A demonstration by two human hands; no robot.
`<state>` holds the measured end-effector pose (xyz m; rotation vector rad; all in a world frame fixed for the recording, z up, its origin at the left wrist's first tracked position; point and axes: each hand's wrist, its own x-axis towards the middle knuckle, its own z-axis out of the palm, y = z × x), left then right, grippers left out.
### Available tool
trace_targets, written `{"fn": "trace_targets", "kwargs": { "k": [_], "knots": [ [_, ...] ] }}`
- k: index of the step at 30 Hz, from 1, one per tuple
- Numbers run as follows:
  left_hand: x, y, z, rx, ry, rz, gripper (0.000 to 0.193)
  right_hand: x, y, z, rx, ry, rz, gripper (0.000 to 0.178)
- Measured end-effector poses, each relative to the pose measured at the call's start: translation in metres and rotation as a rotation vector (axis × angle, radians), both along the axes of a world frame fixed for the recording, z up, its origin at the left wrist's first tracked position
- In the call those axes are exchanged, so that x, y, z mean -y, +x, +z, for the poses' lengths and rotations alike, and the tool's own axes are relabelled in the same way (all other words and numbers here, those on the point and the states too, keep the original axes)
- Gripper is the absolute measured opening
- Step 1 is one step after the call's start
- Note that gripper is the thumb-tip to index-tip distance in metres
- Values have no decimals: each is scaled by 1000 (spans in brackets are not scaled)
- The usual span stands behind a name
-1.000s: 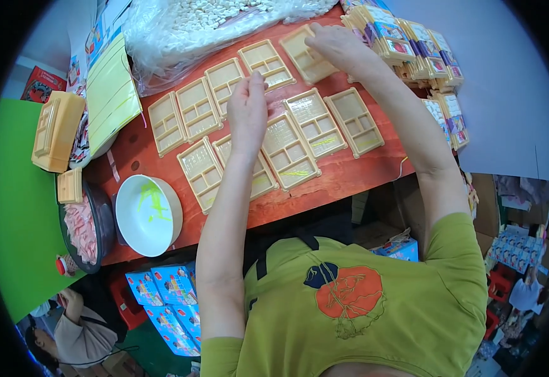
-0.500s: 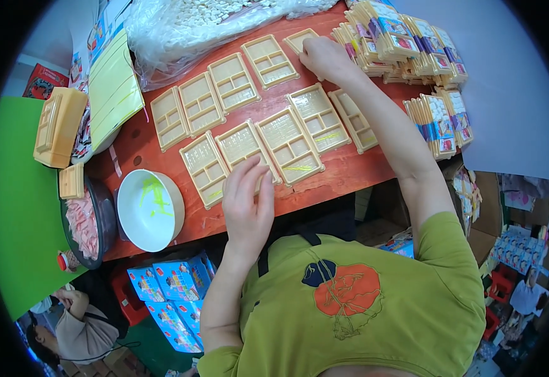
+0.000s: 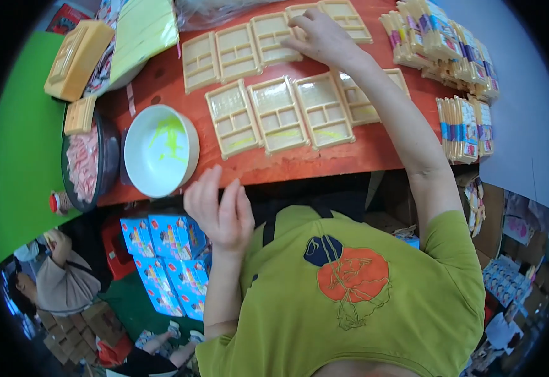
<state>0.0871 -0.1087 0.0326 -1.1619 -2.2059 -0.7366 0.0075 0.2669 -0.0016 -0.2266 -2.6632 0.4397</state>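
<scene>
Head view: I see my right hand [image 3: 322,38] resting fingers-down, grasping nothing, on a cream compartment tray [image 3: 299,16] in the far row on the red desk [image 3: 375,147]. My left hand [image 3: 220,210] hovers open and empty at the desk's near edge, just beside the white bowl [image 3: 160,151]. A nearer row of trays [image 3: 279,115] lies between them.

Red table [image 3: 375,151]: two rows of cream compartment trays [image 3: 277,114]; white bowl [image 3: 160,151] at near edge; packet stacks [image 3: 464,129] along right edge.
</scene>
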Motion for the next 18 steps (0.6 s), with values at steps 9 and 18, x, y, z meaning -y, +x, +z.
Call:
{"fn": "trace_targets", "kwargs": {
  "k": [9,18],
  "knots": [
    [51,-12,-7,158,290,408,17,66,3,15,-11,93,203,35],
    [70,-44,-26,909,1025,525,65,110,-8,12,30,96,286,29]
  ]
}}
